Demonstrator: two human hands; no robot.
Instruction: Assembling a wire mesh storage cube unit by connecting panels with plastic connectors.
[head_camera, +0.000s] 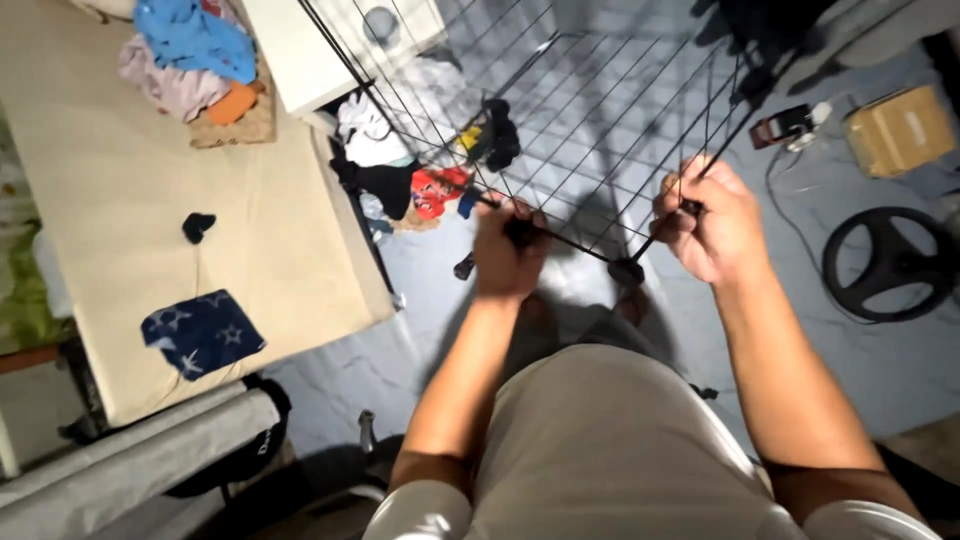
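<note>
Grey-shirted shoulders and two bare forearms fill the bottom of the view. Above them a black wire grid panel (590, 130) is held out over the pale floor (880, 370), tilted away from the body. Its near edge is gripped at two places: the left hand (508, 250) is curled tight round the lower rod, fingers pressed together, and the right hand (708, 222) is closed on a rod near the corner, thumb and fingers pinching it. A round black connector (627, 270) sits on the edge between the hands. The grid is judged light and stiff but springy, its thin wires hard on the skin; the thicker border rods are judged the best hold. It is seen as open squares of thin black wire. Beyond it lie heaped clothes (400, 170), and a beige mattress (120, 240) lies to the left
</note>
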